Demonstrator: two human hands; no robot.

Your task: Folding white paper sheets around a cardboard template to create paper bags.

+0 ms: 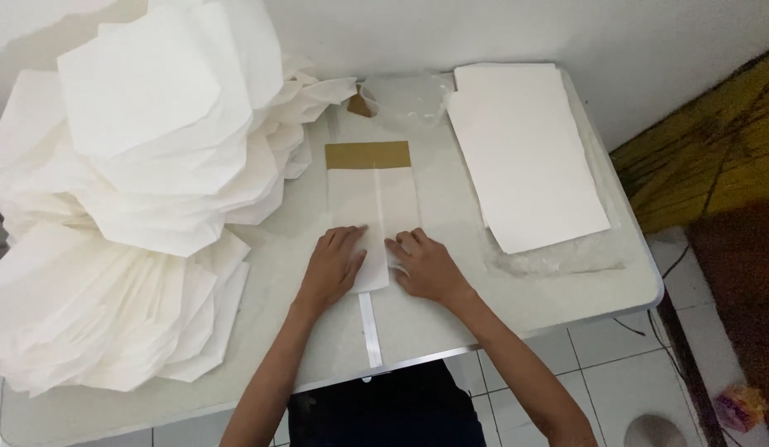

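Right now both hands lie flat, palms down, fingers spread and pointing away from the body, gripping nothing. Left hand [339, 263] presses the near left half of a folded white paper piece [373, 207]; right hand [424, 266] presses its near right half, fingertips almost meeting at the centre seam. Paper piece sits mid-table, brown band [368, 155] across its far end, white strip [370, 329] poking out from under its near edge. Heap of folded white papers [136, 190] far left, flat sheet stack [525, 153] right, both on the white table [450, 319]. Paper's near edge hidden under palms; clear plastic [405, 95] at back hard to make out.
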